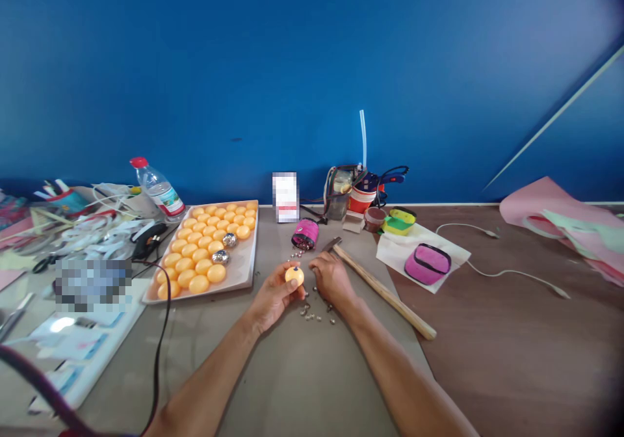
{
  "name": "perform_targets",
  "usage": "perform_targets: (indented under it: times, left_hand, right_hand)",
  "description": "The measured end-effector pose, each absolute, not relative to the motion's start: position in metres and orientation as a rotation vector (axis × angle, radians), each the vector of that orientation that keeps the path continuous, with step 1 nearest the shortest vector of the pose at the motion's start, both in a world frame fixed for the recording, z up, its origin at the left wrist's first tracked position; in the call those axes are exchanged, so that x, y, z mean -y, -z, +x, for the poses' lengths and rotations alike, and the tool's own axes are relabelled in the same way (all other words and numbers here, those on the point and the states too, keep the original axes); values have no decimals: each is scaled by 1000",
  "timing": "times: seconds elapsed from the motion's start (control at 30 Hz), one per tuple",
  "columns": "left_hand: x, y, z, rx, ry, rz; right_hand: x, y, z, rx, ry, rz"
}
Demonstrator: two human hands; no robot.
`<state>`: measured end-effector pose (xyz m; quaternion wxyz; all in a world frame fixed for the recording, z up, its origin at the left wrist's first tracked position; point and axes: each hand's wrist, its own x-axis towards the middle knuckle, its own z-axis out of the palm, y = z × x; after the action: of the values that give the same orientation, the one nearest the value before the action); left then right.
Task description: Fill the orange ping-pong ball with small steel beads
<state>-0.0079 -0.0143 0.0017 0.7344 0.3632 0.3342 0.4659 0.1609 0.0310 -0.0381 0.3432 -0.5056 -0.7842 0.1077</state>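
Grip: left fingers [287, 286] are closed round an orange ball [294, 275], held just above the desk [292, 372] with its dark spot turned up. The right fingers [316, 266], right beside the ball, are curled down onto the desk; whether a stud is pinched cannot be told.

Judgement: the ball is best gripped at the sides only. The spot should be kept clear and steady, and the thin shell not squeezed.

Loose studs [312, 313] lie just below the fingers. A hammer [385, 291] lies just right of them, a tipped tin [305, 233] just beyond, and a tray [246, 274] to the left.

Pose: left hand [273, 297] is cupped with the wrist bent in. Right hand [331, 279] is palm-down, and the forearms converge.
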Motion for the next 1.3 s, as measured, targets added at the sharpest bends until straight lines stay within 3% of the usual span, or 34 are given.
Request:
perform_targets:
  times: [0.3, 0.87, 1.3]
  left_hand:
    - [13, -6, -9, -721, -1080, 764]
    - [14, -8, -9, -761, -1087, 747]
    - [11, -10, -7, -734, -1133, 592]
  right_hand:
    - [-34, 36, 167, 1748, -443, -1280]
    - [-27, 27, 163, 2085, -213, -1503]
    - [-26, 13, 184, 2167, -599, -1319]
